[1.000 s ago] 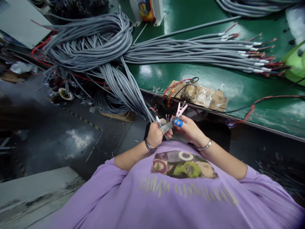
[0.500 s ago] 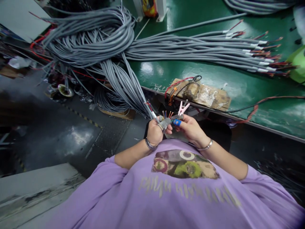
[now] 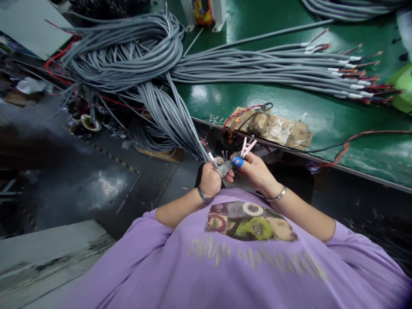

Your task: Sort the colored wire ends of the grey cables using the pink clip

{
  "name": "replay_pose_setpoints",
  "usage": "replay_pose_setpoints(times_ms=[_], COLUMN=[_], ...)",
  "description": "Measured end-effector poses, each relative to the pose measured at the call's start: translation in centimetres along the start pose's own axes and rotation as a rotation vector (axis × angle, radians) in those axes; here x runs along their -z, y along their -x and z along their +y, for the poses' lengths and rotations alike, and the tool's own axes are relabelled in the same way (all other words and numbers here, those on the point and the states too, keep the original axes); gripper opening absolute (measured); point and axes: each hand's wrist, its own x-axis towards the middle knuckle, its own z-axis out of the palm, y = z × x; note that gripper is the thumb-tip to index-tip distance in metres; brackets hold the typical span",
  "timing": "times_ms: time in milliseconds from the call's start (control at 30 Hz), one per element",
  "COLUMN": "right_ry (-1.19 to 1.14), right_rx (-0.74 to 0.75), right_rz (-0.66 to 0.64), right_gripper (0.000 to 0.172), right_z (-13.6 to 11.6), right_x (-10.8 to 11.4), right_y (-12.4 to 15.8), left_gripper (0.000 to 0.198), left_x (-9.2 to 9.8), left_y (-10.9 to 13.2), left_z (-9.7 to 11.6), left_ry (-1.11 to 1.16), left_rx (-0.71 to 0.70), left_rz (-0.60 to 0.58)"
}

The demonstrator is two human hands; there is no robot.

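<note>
My left hand (image 3: 212,178) is closed on the end of a grey cable (image 3: 206,151), with grey tape wrapped on its thumb. Thin coloured wires (image 3: 224,154) fan out above that thumb. My right hand (image 3: 257,171) pinches at the tips of these wires, its thumb wearing a blue wrap (image 3: 237,162). A pink clip (image 3: 247,147) stands up just beyond the right fingers; whether they touch it I cannot tell. The two hands are close together in front of my chest.
A large grey cable bundle (image 3: 125,51) lies on the green table (image 3: 206,101), its stripped ends fanned to the right. A worn wooden block (image 3: 283,128) with red and black leads sits at the table edge. A box-like white surface (image 3: 64,253) stands at lower left.
My right thumb and fingers have shifted slightly left and up, closer to the wire tips. My left hand has barely moved, still holding the cable.
</note>
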Motion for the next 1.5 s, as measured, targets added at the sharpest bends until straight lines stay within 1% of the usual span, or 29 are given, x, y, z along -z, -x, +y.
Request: replay_pose_setpoints(times_ms=[100, 200, 300, 367, 433, 600, 767, 900, 967, 1067, 1133, 1300, 1500], right_ry=[-0.009, -0.040, -0.088, -0.127, -0.156, -0.172, -0.202, -0.206, -0.200, -0.149, -0.104, -0.104, -0.149], right_rx=[-0.001, 0.005, 0.011, 0.011, 0.018, -0.003, -0.033, -0.063, -0.077, -0.070, -0.060, -0.054, -0.066], right_rz=[-0.024, -0.057, -0.116, -0.157, -0.158, -0.034, 0.010, 0.007, -0.035, -0.130, -0.156, -0.124, -0.049], right_gripper=[0.041, 0.038, 0.036, 0.035, 0.034, 0.032, 0.031, 0.031, 0.033, 0.038, 0.037, 0.033, 0.023], right_z=[-0.1, -0.1, -0.1, -0.1, 0.0, 0.1, 0.8, 1.0, 0.8, 0.4, 0.1, -0.4, 0.4], right_x=[-0.1, -0.3, -0.8, -1.1, -1.4, -1.5, -1.0, -0.7, -0.7, -1.0, -1.1, -1.3, -0.8], right_y=[-0.2, 0.0, 0.3, 0.4, 0.4, 0.0, -0.3, -0.4, -0.4, -0.3, -0.3, -0.1, -0.3], left_gripper=[0.038, 0.040, 0.040, 0.039, 0.040, 0.040, 0.040, 0.041, 0.041, 0.041, 0.041, 0.038, 0.039], left_x=[0.3, 0.6, 0.7, 0.7, 0.6, 0.2, 0.0, 0.0, 0.1, 0.2, 0.4, 0.6, 0.5], left_y=[0.0, 0.0, -0.1, -0.2, -0.2, -0.2, -0.3, -0.2, -0.1, 0.0, 0.0, 0.0, 0.0], left_z=[-0.1, -0.2, -0.2, -0.2, -0.2, 0.0, 0.2, 0.1, 0.0, -0.2, -0.3, -0.8, -0.7], left_ry=[-0.043, -0.099, -0.121, -0.122, -0.115, -0.006, 0.082, 0.077, 0.047, -0.012, -0.042, -0.102, -0.081], left_rx=[0.007, 0.045, 0.085, 0.083, 0.068, 0.051, 0.045, 0.059, 0.059, 0.057, 0.051, 0.027, 0.011], left_rz=[-0.042, -0.085, -0.134, -0.149, -0.129, 0.002, 0.047, 0.047, 0.034, 0.019, 0.012, 0.000, 0.018])
